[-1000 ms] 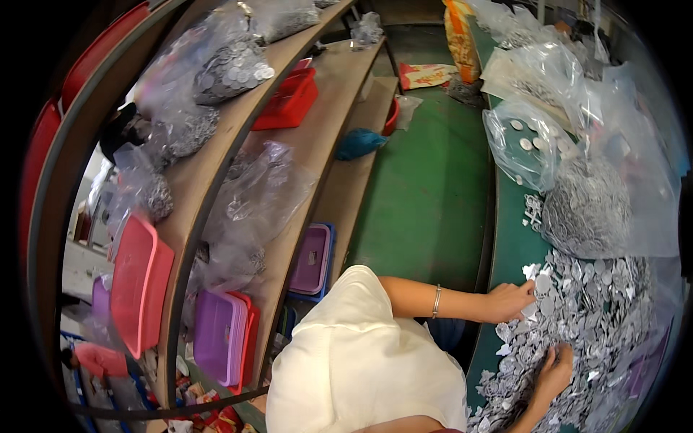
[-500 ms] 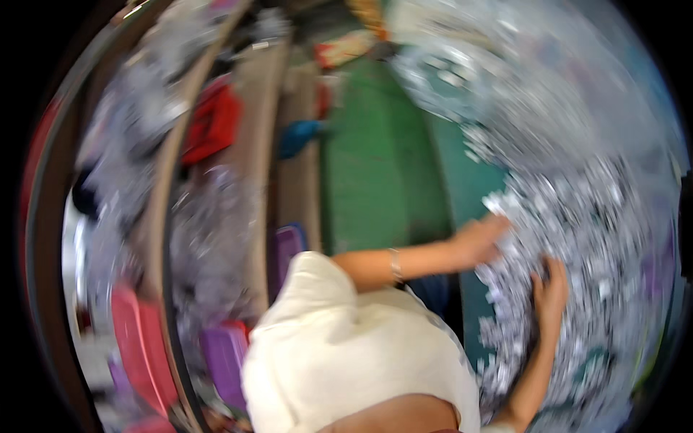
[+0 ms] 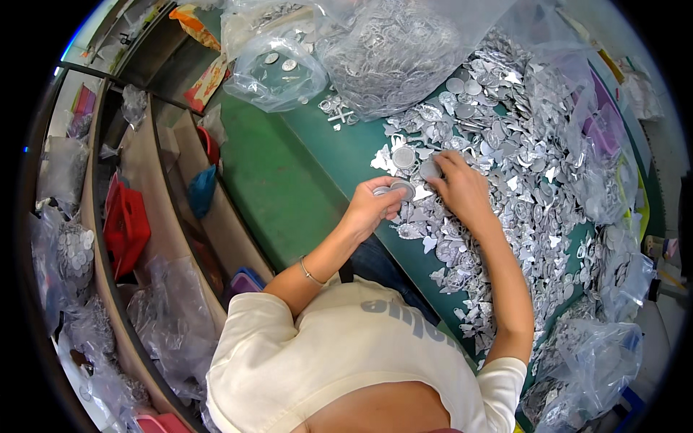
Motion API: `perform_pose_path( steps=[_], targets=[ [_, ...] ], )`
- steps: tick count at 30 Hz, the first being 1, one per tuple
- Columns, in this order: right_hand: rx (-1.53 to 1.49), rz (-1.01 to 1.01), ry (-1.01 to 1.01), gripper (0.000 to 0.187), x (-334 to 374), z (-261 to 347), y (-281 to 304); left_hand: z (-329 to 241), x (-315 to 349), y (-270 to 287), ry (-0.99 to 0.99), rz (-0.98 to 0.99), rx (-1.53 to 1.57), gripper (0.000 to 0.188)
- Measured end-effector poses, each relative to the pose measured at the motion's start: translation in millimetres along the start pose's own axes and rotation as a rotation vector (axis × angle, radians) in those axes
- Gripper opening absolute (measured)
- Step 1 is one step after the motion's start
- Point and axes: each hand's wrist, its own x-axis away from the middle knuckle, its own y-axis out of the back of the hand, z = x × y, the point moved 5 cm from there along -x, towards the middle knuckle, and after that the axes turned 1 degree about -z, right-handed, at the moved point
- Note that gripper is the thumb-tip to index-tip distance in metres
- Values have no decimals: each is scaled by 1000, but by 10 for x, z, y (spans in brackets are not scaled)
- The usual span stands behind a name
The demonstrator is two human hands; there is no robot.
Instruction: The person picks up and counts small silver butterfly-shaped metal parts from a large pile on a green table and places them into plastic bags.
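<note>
Small silvery metal pieces [image 3: 505,209] of many shapes lie in a wide heap on the green table [image 3: 325,155]. My left hand [image 3: 373,207], a bracelet at its wrist, is closed around a few round metal discs [image 3: 401,190] just off the heap's near-left edge. Fingers of my right hand [image 3: 462,187] pinch another grey disc [image 3: 431,170] at the heap's surface. Just beyond it lies a further round disc [image 3: 403,157] among the pieces.
A large clear bag of metal pieces [image 3: 397,54] stands at the back, beside a smaller clear bag [image 3: 278,72]. Wooden shelves [image 3: 155,195] on the left hold a red bin [image 3: 126,231] and plastic bags. More filled bags [image 3: 592,361] sit at the lower right.
The view has swung round and become sharp, with the heap now nearer the middle. Both hands have come closer together, and discs now show in them.
</note>
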Motion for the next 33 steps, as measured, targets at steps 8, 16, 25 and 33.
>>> perform_pose_path(
  steps=[8,16,25,33],
  targets=[
    [54,0,-125,22,-115,-2,-69,-53,-27,160,25,-82,0,15],
    [-366,-56,-54,36,-332,57,-270,-157,65,134,34,0,219,18],
    [39,-120,-2,22,-319,113,-358,68,95,336,162,169,505,34],
    [-1643,77,-657,20,326,116,-134,-28,235,-75,286,237,719,52]
  ],
)
